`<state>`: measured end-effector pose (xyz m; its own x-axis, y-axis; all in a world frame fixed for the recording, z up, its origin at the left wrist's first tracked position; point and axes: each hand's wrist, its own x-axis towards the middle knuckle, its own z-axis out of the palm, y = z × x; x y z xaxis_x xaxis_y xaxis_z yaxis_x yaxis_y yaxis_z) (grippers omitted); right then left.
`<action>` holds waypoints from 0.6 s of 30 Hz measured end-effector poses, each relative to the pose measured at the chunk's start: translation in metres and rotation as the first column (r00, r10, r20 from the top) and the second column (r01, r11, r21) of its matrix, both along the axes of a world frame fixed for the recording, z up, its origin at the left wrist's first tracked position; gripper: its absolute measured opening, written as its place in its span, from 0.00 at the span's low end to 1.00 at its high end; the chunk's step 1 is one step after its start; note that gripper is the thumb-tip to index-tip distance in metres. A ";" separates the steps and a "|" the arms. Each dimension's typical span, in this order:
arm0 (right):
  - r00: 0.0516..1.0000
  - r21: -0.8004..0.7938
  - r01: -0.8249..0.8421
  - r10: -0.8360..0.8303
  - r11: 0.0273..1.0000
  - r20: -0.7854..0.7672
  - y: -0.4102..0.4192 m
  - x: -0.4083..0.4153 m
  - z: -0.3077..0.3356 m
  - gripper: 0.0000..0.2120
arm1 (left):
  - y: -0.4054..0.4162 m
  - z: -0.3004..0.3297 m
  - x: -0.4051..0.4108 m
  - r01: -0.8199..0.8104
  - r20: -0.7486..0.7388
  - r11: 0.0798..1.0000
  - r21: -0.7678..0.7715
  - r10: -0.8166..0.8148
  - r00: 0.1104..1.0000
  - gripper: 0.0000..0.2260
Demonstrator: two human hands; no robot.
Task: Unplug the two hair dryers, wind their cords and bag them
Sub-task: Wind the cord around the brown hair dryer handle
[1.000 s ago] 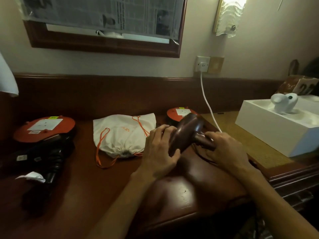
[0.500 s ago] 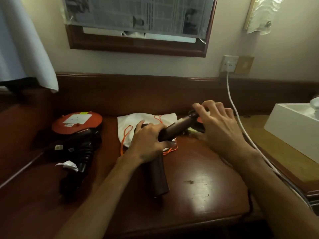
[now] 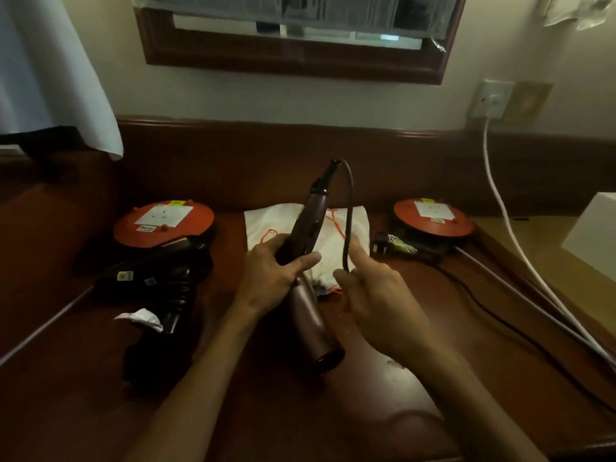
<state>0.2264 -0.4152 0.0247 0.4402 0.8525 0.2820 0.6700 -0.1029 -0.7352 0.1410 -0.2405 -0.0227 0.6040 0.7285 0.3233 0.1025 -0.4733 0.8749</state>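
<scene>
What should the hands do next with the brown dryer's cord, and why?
Probably start the first wrap: the left hand grips the brown dryer at its bend, handle up, and the right hand pinches the cord hanging from the handle tip. Its plug seems to lie free on the desk, so the cord can be wound.

Polished wood desk with plastic hair dryers and a cloth bag.

The desk (image 3: 383, 411) across the lower frame is dark reddish wood, smooth and glossy, with pale reflections. At centre, a brown hair dryer (image 3: 308, 315) looks like satin-finish plastic, its cord (image 3: 349, 208) smooth and rubbery. Behind it lies a white cloth bag (image 3: 353, 228), matt and soft. At left, a black hair dryer (image 3: 173, 278) is shiny plastic. Two orange discs (image 3: 163, 221) look matt, with paper-like labels.
</scene>
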 end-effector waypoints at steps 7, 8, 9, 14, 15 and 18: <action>0.992 -0.121 -0.111 0.117 0.986 0.047 0.039 0.024 -0.033 0.12 | -0.001 -0.008 -0.005 0.065 0.041 0.997 -0.046 -0.063 0.997 0.28; 0.985 -0.138 -0.166 0.172 0.976 0.030 0.041 0.029 -0.033 0.13 | -0.001 -0.008 -0.005 0.067 0.003 0.997 -0.038 -0.067 0.998 0.29; 0.975 -0.141 -0.217 0.222 0.966 0.018 0.041 0.034 -0.033 0.13 | -0.001 -0.007 -0.004 0.052 -0.045 0.999 -0.005 -0.052 0.998 0.29; 0.960 0.026 -0.261 0.262 0.965 -0.103 0.045 0.042 -0.041 0.09 | -0.002 -0.005 0.000 -0.005 -0.058 0.999 0.046 0.008 0.998 0.24; 0.955 0.060 -0.249 0.256 0.967 -0.151 0.045 0.043 -0.044 0.09 | -0.002 -0.006 0.001 0.000 -0.067 0.998 0.055 0.003 0.998 0.23; 0.910 0.057 -0.312 0.315 0.948 -0.270 0.040 0.053 -0.051 0.07 | 0.002 -0.010 0.005 -0.009 -0.071 0.998 0.065 0.014 0.997 0.24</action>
<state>0.2790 -0.3755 -0.0259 0.2121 0.9563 0.2012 0.4404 0.0903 -0.8933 0.1459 -0.2383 -0.0331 0.6190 0.7144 0.3263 0.1692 -0.5270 0.8328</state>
